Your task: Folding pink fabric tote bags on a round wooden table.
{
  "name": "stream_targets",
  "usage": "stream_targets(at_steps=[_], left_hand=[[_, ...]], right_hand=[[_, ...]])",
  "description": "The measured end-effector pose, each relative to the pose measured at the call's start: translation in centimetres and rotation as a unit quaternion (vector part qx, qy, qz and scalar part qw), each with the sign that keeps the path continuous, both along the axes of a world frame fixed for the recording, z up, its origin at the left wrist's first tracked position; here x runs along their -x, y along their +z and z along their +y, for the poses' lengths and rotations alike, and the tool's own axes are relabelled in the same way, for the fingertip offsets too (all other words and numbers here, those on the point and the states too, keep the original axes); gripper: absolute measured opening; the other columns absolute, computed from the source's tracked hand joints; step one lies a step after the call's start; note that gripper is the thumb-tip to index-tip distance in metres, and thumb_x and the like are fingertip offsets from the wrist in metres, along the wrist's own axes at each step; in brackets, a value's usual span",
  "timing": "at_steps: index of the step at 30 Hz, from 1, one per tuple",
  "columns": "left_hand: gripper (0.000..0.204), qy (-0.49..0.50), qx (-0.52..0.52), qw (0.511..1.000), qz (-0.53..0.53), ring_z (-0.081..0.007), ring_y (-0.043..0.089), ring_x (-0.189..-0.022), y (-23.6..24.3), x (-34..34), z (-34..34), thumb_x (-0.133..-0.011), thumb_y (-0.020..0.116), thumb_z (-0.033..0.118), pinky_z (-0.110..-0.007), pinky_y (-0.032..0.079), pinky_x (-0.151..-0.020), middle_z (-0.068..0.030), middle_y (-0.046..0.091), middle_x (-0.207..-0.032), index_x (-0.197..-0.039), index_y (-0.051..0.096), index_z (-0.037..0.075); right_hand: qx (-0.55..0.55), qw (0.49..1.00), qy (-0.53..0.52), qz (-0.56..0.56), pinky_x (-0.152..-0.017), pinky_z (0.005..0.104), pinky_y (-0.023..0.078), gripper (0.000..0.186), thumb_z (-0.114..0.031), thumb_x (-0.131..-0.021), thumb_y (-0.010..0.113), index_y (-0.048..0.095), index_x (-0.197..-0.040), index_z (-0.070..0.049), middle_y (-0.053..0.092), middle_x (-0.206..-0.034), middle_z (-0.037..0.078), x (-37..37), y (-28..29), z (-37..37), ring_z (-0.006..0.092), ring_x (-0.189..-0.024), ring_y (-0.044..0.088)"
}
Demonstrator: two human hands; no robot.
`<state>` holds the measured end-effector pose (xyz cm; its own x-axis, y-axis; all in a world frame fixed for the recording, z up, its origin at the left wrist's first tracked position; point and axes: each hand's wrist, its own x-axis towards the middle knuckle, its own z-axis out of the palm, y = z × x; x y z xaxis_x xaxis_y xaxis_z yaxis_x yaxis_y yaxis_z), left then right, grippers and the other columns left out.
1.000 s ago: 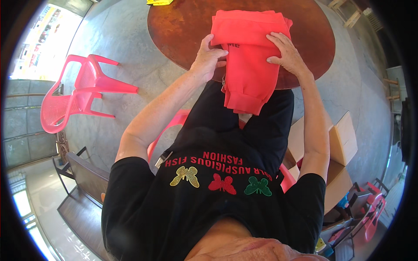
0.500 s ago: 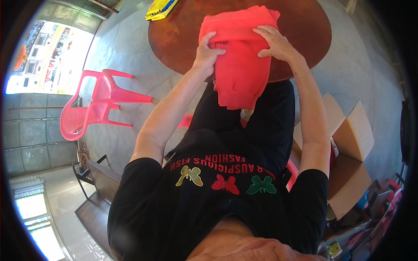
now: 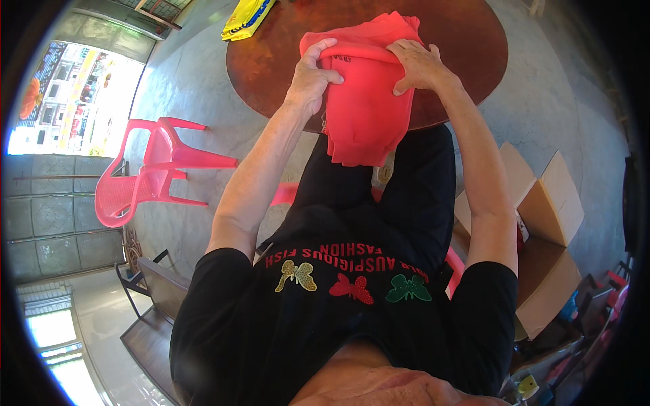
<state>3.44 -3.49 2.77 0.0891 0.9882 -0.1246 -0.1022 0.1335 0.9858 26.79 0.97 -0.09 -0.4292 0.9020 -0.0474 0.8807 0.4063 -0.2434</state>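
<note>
A red, soft-looking garment is folded over on itself. Its upper part rests on the round brown table, while the lower end hangs past the near edge over my lap. My left hand pinches the left end of the top fold, its thumb below and fingers above. At the fold's right end, my right hand grips the cloth with bent fingers, the thumb lower down on the front. Small dark lettering peeks out under the fold. A zipper-like strip shows along the left edge. The garment's exact kind is unclear.
A yellow and blue flat package lies at the table's far left edge. Pink plastic chair stands on the floor to my left. To my right is an open cardboard box with raised flaps. A dark wooden bench sits lower left.
Both hands and the garment have shifted slightly left in the picture. The top fold has been bunched and tilted, and the garment's lower end looks rounder and more gathered.
</note>
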Motion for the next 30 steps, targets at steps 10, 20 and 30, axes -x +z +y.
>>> stream_targets(at_steps=[10, 20, 30], left_hand=[[0.076, 0.007, -0.062, 0.998, 0.014, -0.0231, 0.06, -0.112, 1.4, 0.2, -1.0, -0.068, 0.056, -0.026, -0.033, 0.054, -0.095, -0.0139, 0.057, -0.127, -0.137, 0.051, 0.006], [0.092, 0.138, -0.403, 0.767, 0.479, -0.0372, 0.048, -0.122, 10.7, 5.4, -3.0, -0.066, 0.086, 0.022, -0.047, 0.04, -0.103, -0.0167, 0.048, -0.129, -0.145, 0.039, 0.013], [0.074, -0.263, -0.278, 0.827, 0.412, -0.0216, 0.058, -0.112, 13.8, 8.8, 0.2, -0.068, 0.082, 0.031, -0.034, 0.043, -0.102, -0.0093, 0.062, -0.116, -0.131, 0.053, 0.004]], right_hand=[[-0.141, 0.989, 0.029, 0.033, -0.096, 0.0449, 0.044, 0.058, -0.027, -0.067, 0.076, 0.059, -0.119, -0.007, 0.062, -0.112, 0.009, 0.5, -1.0, 0.9, 0.0276, -0.113, 0.059], [-0.141, 0.983, 0.047, 0.108, -0.085, 0.0417, 0.048, 0.044, -0.02, -0.07, 0.066, 0.06, -0.11, -0.002, 0.067, -0.105, 0.019, 1.9, 17.4, -4.0, 0.0364, -0.1, 0.062], [0.245, 0.912, 0.162, 0.285, -0.089, 0.0284, 0.048, 0.058, -0.027, -0.07, 0.07, 0.056, -0.12, 0.0, 0.066, -0.107, 0.011, 2.7, 19.4, -4.5, 0.0173, -0.1, 0.063]])
